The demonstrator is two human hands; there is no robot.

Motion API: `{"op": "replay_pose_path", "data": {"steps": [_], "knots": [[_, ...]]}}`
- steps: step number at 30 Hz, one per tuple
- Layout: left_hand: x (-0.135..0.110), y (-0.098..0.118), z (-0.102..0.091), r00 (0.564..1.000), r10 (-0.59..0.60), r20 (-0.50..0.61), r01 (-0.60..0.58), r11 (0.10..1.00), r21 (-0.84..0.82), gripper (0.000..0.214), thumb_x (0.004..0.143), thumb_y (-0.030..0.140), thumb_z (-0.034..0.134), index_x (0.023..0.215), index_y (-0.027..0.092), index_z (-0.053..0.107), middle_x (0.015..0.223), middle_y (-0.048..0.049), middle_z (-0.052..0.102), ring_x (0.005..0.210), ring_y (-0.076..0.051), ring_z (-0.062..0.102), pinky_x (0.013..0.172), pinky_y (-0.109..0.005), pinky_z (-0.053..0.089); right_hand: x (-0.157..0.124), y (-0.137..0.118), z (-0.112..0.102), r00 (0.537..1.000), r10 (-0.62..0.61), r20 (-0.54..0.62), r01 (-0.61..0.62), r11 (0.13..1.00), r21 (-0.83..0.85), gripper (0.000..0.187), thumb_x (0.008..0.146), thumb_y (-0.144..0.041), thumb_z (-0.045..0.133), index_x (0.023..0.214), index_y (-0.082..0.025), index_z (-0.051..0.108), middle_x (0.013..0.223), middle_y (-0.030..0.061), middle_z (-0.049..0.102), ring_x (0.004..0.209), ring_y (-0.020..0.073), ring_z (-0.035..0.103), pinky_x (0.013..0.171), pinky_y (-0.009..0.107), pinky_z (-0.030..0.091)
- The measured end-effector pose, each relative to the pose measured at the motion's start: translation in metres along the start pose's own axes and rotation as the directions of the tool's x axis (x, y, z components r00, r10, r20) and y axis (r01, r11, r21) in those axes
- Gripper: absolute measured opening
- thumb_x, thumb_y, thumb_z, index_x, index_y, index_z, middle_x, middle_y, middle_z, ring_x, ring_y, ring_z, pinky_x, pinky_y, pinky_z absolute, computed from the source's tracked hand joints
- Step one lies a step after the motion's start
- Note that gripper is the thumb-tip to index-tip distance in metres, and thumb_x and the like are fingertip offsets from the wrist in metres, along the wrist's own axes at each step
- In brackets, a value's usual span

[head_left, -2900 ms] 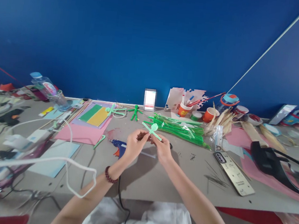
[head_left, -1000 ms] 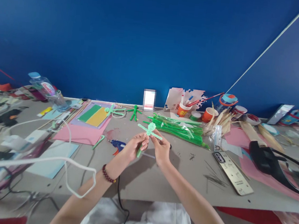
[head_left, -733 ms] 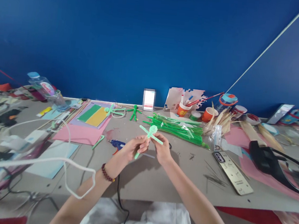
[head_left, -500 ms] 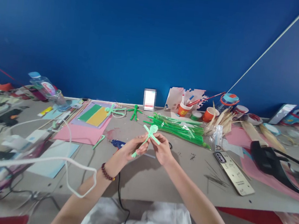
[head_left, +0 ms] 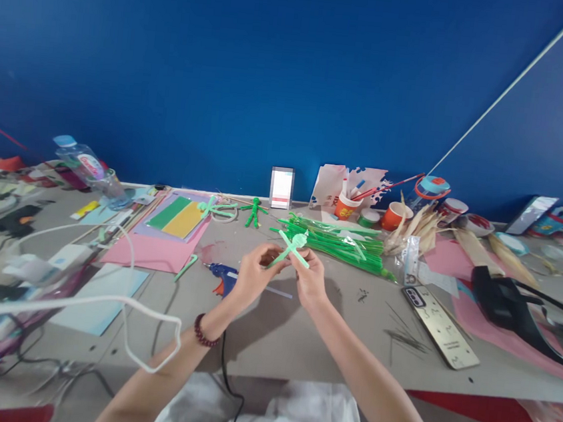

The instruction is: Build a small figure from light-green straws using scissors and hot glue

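A pale green pipe-cleaner figure [head_left: 299, 241] with a round head and outstretched arms is held up over the middle of the table. My left hand [head_left: 259, 270] closes its fingers on the figure's lower body, hiding part of it. From the other side, my right hand [head_left: 310, 280] pinches it just under the head and right arm. Beneath my left wrist lies a blue glue gun [head_left: 224, 273] with its glue stick poking out. Behind my hands stands a darker green pipe-cleaner figure [head_left: 254, 213], and another pale green figure [head_left: 207, 208] lies to its left.
Green pipe cleaners [head_left: 343, 244] in clear wrap lie behind my right hand. A phone [head_left: 440, 327] rests at the right, near dark wire bits. Pink paper [head_left: 156, 251] and a white cable [head_left: 101, 301] are on the left. An orange paper cup [head_left: 346, 208] holds pens.
Both hands have shifted slightly right with the figure, which is turned and tilted differently. My left fingers now cover more of its lower part. More of the glue gun shows.
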State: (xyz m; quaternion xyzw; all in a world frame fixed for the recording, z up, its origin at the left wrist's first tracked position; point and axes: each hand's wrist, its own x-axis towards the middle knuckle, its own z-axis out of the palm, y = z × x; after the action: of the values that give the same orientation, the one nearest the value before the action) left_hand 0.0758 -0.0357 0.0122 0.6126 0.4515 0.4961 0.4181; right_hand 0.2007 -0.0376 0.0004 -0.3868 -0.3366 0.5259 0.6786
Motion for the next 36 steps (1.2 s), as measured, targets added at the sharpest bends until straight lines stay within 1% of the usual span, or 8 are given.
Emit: {"op": "replay_pose_path", "data": {"steps": [3,6,12,23,27,30,33,36], "knots": [[-0.005,-0.003,-0.001,0.984,0.179,-0.015,-0.164,0.932,0.324,0.017,0.079,0.031,0.058,0.091,0.02,0.063,0.079,-0.0068,0.066,0.067,-0.016,0.059,0.065,-0.027,0.041,-0.001,0.002,0.001,1.0,-0.017,-0.015,0.016,0.998,-0.056,0.029,0.056,-0.036,0.077,0.059,-0.019,0.055,0.068,-0.0005,0.061,0.066,0.0128,0.054,0.067,0.028,0.043],[-0.007,-0.002,-0.002,0.978,0.209,-0.025,-0.182,0.902,0.391,0.015,0.082,0.029,0.053,0.089,0.02,0.064,0.071,-0.0061,0.063,0.06,-0.015,0.054,0.06,-0.026,0.037,-0.001,0.005,0.001,1.0,-0.006,-0.022,0.003,0.994,-0.108,0.025,0.058,-0.037,0.076,0.065,-0.019,0.061,0.07,0.0012,0.063,0.067,0.0141,0.054,0.068,0.029,0.043],[-0.001,0.003,-0.001,0.994,-0.015,0.11,0.031,0.99,-0.141,0.028,0.083,0.044,0.05,0.075,0.018,0.056,0.054,0.0032,0.046,0.047,-0.009,0.041,0.049,-0.022,0.033,-0.002,0.002,0.002,0.998,-0.062,0.013,0.063,0.987,-0.149,0.022,0.06,-0.037,0.074,0.063,-0.019,0.062,0.07,-0.0004,0.059,0.069,0.0137,0.052,0.068,0.027,0.042],[-0.001,0.009,0.0,0.878,-0.175,0.445,0.413,0.748,-0.52,0.029,0.074,0.039,0.064,0.064,0.015,0.053,0.046,0.0045,0.043,0.039,-0.005,0.033,0.043,-0.021,0.026,-0.005,0.008,0.0,0.997,-0.072,-0.041,0.066,0.988,-0.136,0.02,0.064,-0.034,0.072,0.062,-0.018,0.06,0.067,-0.0024,0.059,0.065,0.0121,0.052,0.068,0.025,0.042],[0.0,0.007,-0.001,0.813,-0.163,0.559,0.519,0.64,-0.567,0.032,0.072,0.039,0.066,0.058,0.015,0.048,0.042,0.0053,0.038,0.036,-0.004,0.031,0.043,-0.021,0.029,-0.006,0.01,0.002,0.99,0.13,0.054,-0.13,0.992,-0.005,0.026,0.064,-0.042,0.072,0.07,-0.018,0.063,0.065,-0.0006,0.062,0.062,0.0149,0.057,0.058,0.026,0.046],[0.002,0.005,-0.003,0.798,-0.193,0.57,0.555,0.603,-0.573,0.029,0.072,0.039,0.066,0.064,0.015,0.052,0.042,0.0063,0.039,0.036,-0.004,0.031,0.043,-0.02,0.031,-0.007,0.008,0.003,0.947,0.262,0.183,-0.279,0.958,0.07,0.03,0.067,-0.045,0.07,0.075,-0.018,0.063,0.064,0.0006,0.063,0.056,0.0161,0.059,0.046,0.027,0.047],[0.004,0.004,-0.003,0.807,-0.248,0.536,0.544,0.665,-0.512,0.031,0.076,0.044,0.062,0.069,0.015,0.054,0.044,0.0056,0.043,0.037,-0.005,0.035,0.044,-0.02,0.032,-0.006,0.005,0.002,0.954,0.244,0.174,-0.267,0.955,0.128,0.027,0.065,-0.041,0.073,0.067,-0.019,0.058,0.062,-0.0006,0.061,0.053,0.0149,0.057,0.045,0.027,0.047],[0.004,0.003,-0.001,0.891,-0.271,0.364,0.416,0.808,-0.418,0.034,0.075,0.048,0.061,0.074,0.014,0.055,0.053,0.0031,0.051,0.043,-0.006,0.045,0.046,-0.02,0.037,-0.003,0.003,0.001,0.984,0.159,0.083,-0.17,0.973,0.159,0.03,0.061,-0.034,0.077,0.059,-0.02,0.05,0.06,-0.0027,0.06,0.055,0.013,0.055,0.051,0.026,0.047]]}}
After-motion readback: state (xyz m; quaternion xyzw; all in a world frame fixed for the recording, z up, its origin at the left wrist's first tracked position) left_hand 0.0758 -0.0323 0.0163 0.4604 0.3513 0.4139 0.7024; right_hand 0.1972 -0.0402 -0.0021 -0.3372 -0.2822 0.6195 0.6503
